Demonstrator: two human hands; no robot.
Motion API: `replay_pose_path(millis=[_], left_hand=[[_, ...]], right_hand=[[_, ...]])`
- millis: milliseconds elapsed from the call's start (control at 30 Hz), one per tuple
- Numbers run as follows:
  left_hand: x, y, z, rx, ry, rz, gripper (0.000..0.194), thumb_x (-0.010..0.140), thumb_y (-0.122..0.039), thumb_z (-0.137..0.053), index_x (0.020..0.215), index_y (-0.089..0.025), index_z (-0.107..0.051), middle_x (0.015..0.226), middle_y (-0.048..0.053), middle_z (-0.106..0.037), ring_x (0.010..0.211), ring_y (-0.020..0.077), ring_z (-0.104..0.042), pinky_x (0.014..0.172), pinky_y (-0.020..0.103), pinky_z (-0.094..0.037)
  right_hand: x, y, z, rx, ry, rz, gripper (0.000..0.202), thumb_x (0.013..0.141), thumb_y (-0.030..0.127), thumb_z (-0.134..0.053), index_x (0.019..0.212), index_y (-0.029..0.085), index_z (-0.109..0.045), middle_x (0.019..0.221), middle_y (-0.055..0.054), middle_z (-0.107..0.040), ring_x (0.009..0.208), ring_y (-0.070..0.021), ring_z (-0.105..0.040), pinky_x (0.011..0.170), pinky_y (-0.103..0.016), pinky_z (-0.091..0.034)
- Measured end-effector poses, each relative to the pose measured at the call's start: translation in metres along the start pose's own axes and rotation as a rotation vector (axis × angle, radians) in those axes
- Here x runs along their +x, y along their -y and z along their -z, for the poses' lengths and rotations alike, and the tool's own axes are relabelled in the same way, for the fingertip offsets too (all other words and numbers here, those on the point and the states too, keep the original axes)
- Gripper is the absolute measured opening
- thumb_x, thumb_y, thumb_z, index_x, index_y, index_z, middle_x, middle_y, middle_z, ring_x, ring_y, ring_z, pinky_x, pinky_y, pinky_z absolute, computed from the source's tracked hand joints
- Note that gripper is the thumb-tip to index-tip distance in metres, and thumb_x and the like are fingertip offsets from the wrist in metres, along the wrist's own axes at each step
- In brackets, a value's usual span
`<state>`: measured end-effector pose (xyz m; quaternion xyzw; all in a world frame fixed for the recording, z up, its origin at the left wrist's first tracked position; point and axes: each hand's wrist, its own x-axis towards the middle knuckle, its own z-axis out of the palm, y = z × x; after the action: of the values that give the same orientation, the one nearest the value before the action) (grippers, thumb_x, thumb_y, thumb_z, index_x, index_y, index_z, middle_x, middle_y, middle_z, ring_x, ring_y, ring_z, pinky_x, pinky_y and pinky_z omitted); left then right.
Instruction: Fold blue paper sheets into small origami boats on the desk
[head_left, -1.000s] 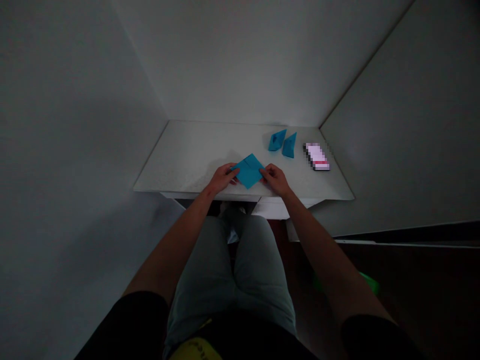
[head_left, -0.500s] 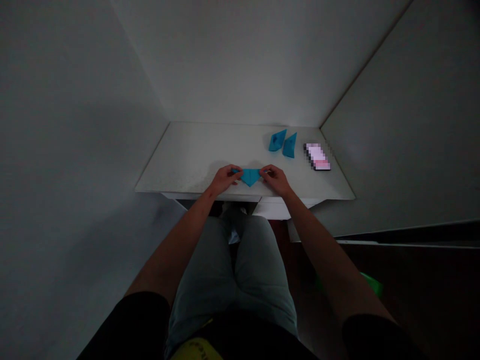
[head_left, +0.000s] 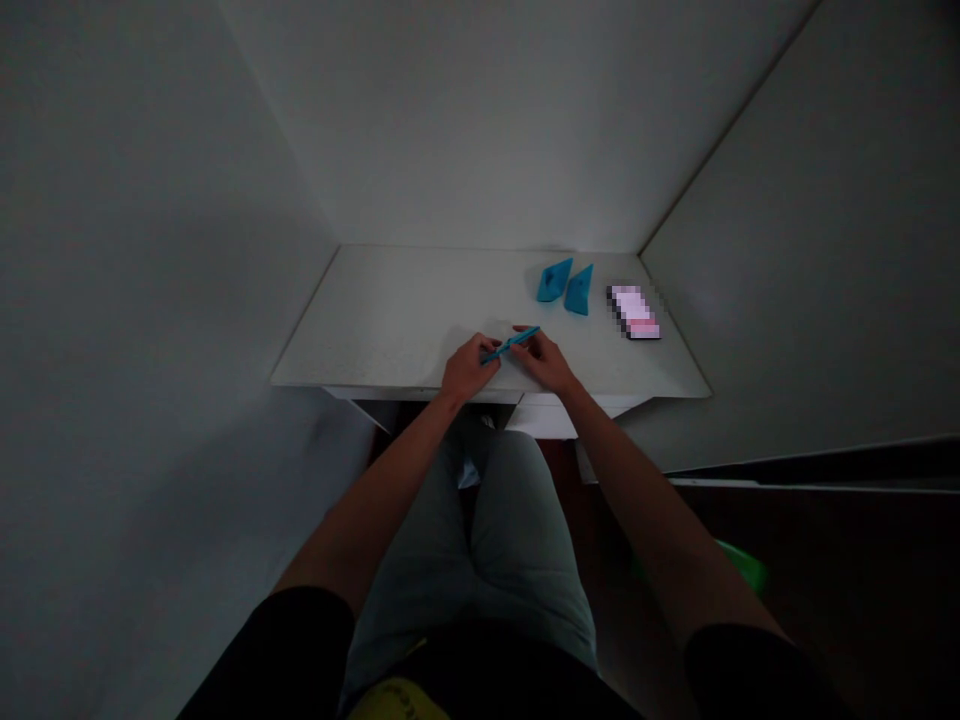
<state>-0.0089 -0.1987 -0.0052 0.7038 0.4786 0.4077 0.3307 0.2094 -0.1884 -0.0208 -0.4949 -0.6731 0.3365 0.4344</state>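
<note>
Blue paper (head_left: 525,336), seen edge-on, slants over the desk (head_left: 420,290)'s near middle; fingers of the left hand (head_left: 468,369) pinch its left end, those of the right hand (head_left: 547,364) its right. Uneven pressure could crumple it.

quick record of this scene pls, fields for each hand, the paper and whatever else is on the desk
left hand: holds blue paper at its left end
right hand: at the paper's right part, grip unclear
paper view: nearly edge-on, slanted
folded blue pieces: two, side by side
phone: right of them, pixelated
desk: white
</note>
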Motion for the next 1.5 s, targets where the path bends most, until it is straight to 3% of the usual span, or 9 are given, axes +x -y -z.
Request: replay_pose_path(millis=[167,400,500,800,1067,1200,1267,1400,1500], left_hand=[[-0.002,-0.007,-0.005,0.157,0.113,-0.112,0.029,0.088,-0.031,-0.086,0.103,-0.025,-0.062,0.129,0.006,-0.075,0.116,0.0257,-0.072,0.101,0.042,-0.057],[0.006,0.009,-0.002,-0.09,0.139,-0.071,0.024,0.091,-0.036,-0.085,0.099,-0.021,-0.067,0.131,0.011,-0.073,0.112,0.0226,-0.075,0.097,0.039,-0.06],[0.009,0.012,0.001,-0.192,0.196,0.003,0.039,0.089,-0.037,-0.087,0.119,-0.021,-0.068,0.134,0.011,-0.075,0.1,0.0207,-0.078,0.088,0.036,-0.063],[0.012,0.014,-0.001,-0.182,0.208,0.004,0.08,0.081,-0.037,-0.094,0.153,-0.027,-0.06,0.141,0.011,-0.073,0.088,0.0178,-0.077,0.089,0.037,-0.064],[0.015,0.026,-0.002,-0.178,0.178,-0.034,0.065,0.09,-0.029,-0.08,0.152,-0.022,-0.061,0.144,0.014,-0.07,0.092,0.0186,-0.076,0.093,0.039,-0.065],[0.018,0.026,-0.004,-0.129,0.084,-0.035,0.059,0.09,-0.013,-0.067,0.148,-0.023,-0.065,0.146,0.013,-0.069,0.119,0.0242,-0.072,0.104,0.041,-0.062],[0.019,0.024,-0.004,-0.106,0.047,-0.035,0.053,0.089,-0.008,-0.062,0.14,-0.023,-0.071,0.142,0.012,-0.071,0.129,0.0253,-0.068,0.108,0.041,-0.06],[0.02,0.023,0.003,-0.15,0.005,-0.004,0.039,0.089,-0.009,-0.059,0.12,-0.021,-0.08,0.143,0.012,-0.07,0.133,0.0242,-0.067,0.113,0.043,-0.057],[0.021,0.026,0.009,-0.257,0.024,0.03,0.028,0.088,-0.015,-0.068,0.112,-0.021,-0.082,0.151,0.012,-0.068,0.133,0.0251,-0.068,0.115,0.043,-0.055]], right_hand=[[-0.002,0.001,0.001,-0.097,0.048,0.0,0.071,0.099,0.068,-0.065,0.149,0.019,-0.065,0.099,-0.007,-0.077,0.08,-0.0229,-0.069,0.074,-0.037,-0.055],[-0.001,-0.003,0.0,-0.172,0.097,0.03,0.075,0.103,0.063,-0.061,0.165,0.022,-0.054,0.104,-0.006,-0.08,0.084,-0.0243,-0.072,0.081,-0.038,-0.058],[-0.001,-0.005,0.0,-0.195,0.109,0.037,0.073,0.104,0.061,-0.06,0.166,0.024,-0.053,0.104,-0.006,-0.08,0.085,-0.0247,-0.073,0.081,-0.038,-0.059],[-0.001,-0.006,-0.002,-0.236,0.113,0.025,0.073,0.1,0.059,-0.066,0.162,0.021,-0.057,0.102,-0.007,-0.081,0.08,-0.0236,-0.07,0.077,-0.037,-0.058],[0.002,-0.007,0.0,-0.199,0.065,0.134,0.062,0.103,0.053,-0.058,0.158,0.025,-0.064,0.111,-0.009,-0.077,0.095,-0.0277,-0.068,0.093,-0.044,-0.058],[0.0,0.001,0.002,-0.143,0.07,0.154,0.056,0.104,0.052,-0.051,0.153,0.029,-0.066,0.135,-0.009,-0.076,0.121,-0.0316,-0.068,0.108,-0.049,-0.055],[-0.001,0.005,0.003,-0.099,0.069,0.096,0.051,0.104,0.051,-0.052,0.147,0.028,-0.069,0.128,-0.009,-0.078,0.113,-0.0304,-0.072,0.102,-0.047,-0.057],[-0.002,0.003,0.005,0.004,0.005,-0.062,0.041,0.102,0.049,-0.053,0.127,0.025,-0.075,0.084,-0.003,-0.074,0.068,-0.022,-0.066,0.073,-0.038,-0.057],[-0.002,-0.002,0.005,0.039,-0.029,-0.095,0.037,0.099,0.047,-0.054,0.116,0.024,-0.077,0.068,0.001,-0.066,0.065,-0.0209,-0.063,0.07,-0.036,-0.055]])
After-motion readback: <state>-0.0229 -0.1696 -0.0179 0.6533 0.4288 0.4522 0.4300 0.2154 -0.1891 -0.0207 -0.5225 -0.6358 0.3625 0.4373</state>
